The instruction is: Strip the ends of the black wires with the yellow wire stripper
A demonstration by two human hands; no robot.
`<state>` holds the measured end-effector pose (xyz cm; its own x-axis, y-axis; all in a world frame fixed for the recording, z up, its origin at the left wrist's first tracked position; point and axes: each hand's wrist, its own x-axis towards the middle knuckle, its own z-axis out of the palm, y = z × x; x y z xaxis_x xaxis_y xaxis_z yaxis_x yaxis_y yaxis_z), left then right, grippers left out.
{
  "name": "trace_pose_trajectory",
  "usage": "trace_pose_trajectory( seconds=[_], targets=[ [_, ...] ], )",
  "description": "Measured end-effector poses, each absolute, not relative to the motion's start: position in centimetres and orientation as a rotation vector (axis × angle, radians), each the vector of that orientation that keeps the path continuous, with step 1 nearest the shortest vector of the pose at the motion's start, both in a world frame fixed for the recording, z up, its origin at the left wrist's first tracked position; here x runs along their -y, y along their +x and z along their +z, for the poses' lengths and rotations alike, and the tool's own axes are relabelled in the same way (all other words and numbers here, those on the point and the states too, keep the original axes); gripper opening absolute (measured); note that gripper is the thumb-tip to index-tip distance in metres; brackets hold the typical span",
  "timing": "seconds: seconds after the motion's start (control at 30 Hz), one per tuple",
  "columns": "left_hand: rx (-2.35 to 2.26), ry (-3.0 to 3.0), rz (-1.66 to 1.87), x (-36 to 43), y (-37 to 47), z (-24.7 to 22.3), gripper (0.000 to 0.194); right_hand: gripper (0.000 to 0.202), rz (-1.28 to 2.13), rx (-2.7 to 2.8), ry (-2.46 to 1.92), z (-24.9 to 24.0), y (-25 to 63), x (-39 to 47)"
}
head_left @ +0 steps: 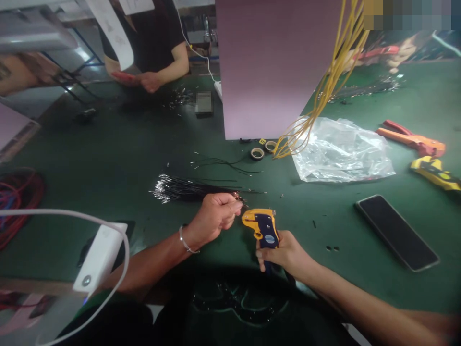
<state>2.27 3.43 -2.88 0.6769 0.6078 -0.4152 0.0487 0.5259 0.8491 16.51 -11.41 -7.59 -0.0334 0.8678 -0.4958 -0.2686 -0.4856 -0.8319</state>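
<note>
My right hand (275, 252) is wrapped round the grip of a yellow and dark-blue wire stripper (266, 226), its head pointing left. Just left of that head, my left hand (221, 214) is closed in a pinch, with a thin black wire at its fingertips; most of the wire is hidden by the fingers. Behind my left hand lies a bundle of black wires (183, 187), with shiny silvery ends to the left and coppery ends beside my knuckles. Several loose black wires (226, 163) lie farther back on the green table (118, 139).
A pinkish panel (270, 67) stands ahead, with yellow wires (324, 96) hanging beside it. On the right are a clear plastic bag (345, 154), orange-handled pliers (414, 139), a yellow tool (435, 173) and a phone (398, 233). A white power strip (101, 257) and cable sit left. Co-workers sit opposite.
</note>
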Motion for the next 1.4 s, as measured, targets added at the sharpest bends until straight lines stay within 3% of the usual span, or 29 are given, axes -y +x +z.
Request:
trace_pose_trajectory(
  seconds=[0.87, 1.4],
  targets=[
    [-0.828, 1.133, 0.467, -3.3, 2.1, -2.9, 0.033, 0.016, 1.663, 0.676, -1.365, -6.7, 16.6, 10.6],
    [-0.764, 0.915, 0.354, -4.1, 2.1, -3.2, 0.035, 0.010, 1.806, 0.617, -1.166, -6.9, 17.1, 11.1]
  ],
)
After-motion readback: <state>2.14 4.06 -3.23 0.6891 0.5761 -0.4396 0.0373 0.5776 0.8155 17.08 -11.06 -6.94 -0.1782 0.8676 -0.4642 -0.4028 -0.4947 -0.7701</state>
